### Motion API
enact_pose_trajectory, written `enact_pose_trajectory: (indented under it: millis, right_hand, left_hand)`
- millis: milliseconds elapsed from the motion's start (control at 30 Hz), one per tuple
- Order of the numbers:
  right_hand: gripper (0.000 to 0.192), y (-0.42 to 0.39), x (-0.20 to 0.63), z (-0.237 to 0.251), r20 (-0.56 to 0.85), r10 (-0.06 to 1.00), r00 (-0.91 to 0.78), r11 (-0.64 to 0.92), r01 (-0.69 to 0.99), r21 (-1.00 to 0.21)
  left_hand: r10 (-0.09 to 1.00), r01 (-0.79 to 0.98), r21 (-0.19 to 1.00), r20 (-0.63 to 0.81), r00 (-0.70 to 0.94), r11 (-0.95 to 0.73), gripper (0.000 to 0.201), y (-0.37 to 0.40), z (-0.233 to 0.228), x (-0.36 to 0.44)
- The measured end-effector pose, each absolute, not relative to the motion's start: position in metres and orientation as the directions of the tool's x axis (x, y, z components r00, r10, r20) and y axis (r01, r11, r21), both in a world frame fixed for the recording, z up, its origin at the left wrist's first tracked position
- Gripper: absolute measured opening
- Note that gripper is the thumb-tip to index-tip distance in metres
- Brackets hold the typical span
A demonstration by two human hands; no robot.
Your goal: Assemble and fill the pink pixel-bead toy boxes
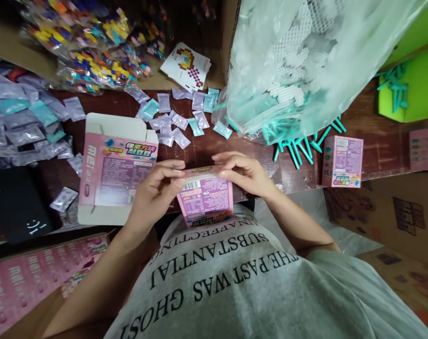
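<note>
Pink carton, small, printed with a barcode and fine text, held upright just in front of the person's chest at the near edge of the dark wooden table. Left hand: fingers curled, fingertips pinching the carton's top left edge. Right hand: fingers bent, pinching the top right edge; both hands meet over the top flap, which lies nearly shut. Flattened pink carton blank: unfolded, white flaps showing, lying on the table just left of the left hand. Small sachets: lilac and teal, scattered loosely on the table beyond the hands. Larger heap of similar sachets: far left. Bags of multicoloured blocks: clear plastic, piled at upper left. Printed cards: a small stack showing a pixel pattern, beside those bags. Large clear plastic bag: holds white grid plates and teal pieces, upper right. Teal plastic tools: spilling out below that bag. Assembled pink box: standing on the table to the right, well apart from the hands. Stack of pink flat cartons: lower left, below the table edge. Grey printed T-shirt: worn by the person, fills the foreground.
</note>
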State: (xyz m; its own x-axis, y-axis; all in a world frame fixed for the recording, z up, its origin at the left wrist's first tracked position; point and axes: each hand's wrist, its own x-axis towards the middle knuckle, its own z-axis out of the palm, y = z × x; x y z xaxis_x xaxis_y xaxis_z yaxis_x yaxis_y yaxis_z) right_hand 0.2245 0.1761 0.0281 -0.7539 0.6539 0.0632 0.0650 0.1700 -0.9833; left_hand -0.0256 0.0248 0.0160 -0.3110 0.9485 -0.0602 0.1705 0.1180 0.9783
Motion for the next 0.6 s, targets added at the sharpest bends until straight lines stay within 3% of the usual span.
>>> enact_pose_trajectory:
  millis: [200,333,467,600]
  right_hand:
    - [0.033,0.171,0.205,0.041,-0.004,0.746,-0.666,0.105,0.123,-0.987]
    - [0.031,0.173,0.214,0.045,-0.021,0.693,-0.721,0.083,0.109,-0.991]
    - [0.039,0.171,0.236,0.040,0.068,0.629,-0.774,0.188,0.067,-0.980]
    - [0.038,0.160,0.246,0.022,0.189,0.644,-0.741,0.322,0.039,-0.946]
  left_hand:
    - [0.928,0.096,0.984,-0.108,-0.356,0.152,0.025,0.031,0.033,-0.028]
    - [0.964,0.109,0.988,-0.080,-0.255,0.111,0.027,0.028,0.027,-0.034]
    - [0.956,0.121,0.993,0.036,-0.292,0.000,0.054,0.023,0.015,-0.033]
    - [0.949,0.154,0.988,0.038,-0.313,0.011,0.026,0.021,0.008,-0.020]
